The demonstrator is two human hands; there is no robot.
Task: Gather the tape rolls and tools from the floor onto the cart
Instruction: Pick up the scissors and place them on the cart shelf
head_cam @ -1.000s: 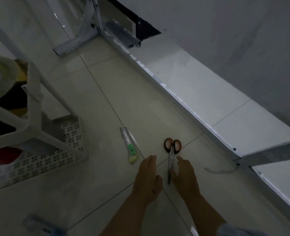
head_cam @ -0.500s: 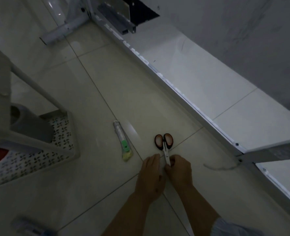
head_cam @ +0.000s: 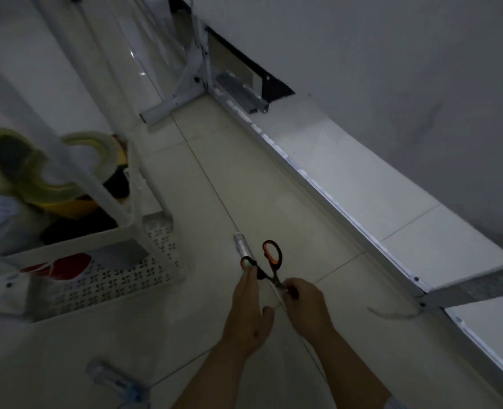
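The orange-and-black-handled scissors (head_cam: 269,265), which a second ago lay flat on the pale tiled floor (head_cam: 220,178) between the two hands, are now off the floor, blades down and handle loops up. The right hand (head_cam: 305,304) has its fingers (head_cam: 288,290) curled round the blades near the pivot, so the loops stand just above and to the left of them. The left hand (head_cam: 248,314) is relaxed, its straight fingers (head_cam: 250,278) reaching up to the lower black loop; whether they touch it I cannot tell.

Just beyond the left fingertips, the grey box cutter with a green slider (head_cam: 242,249) lies on the floor, its near end hidden behind the scissors. Well off to the left of both hands stands the white plastic cart (head_cam: 132,228), which now shows more of itself, with yellowish tape rolls (head_cam: 76,160) in its upper tray and a perforated lower shelf. A blurred bluish thing (head_cam: 113,379) lies on the floor below and left of the left forearm.
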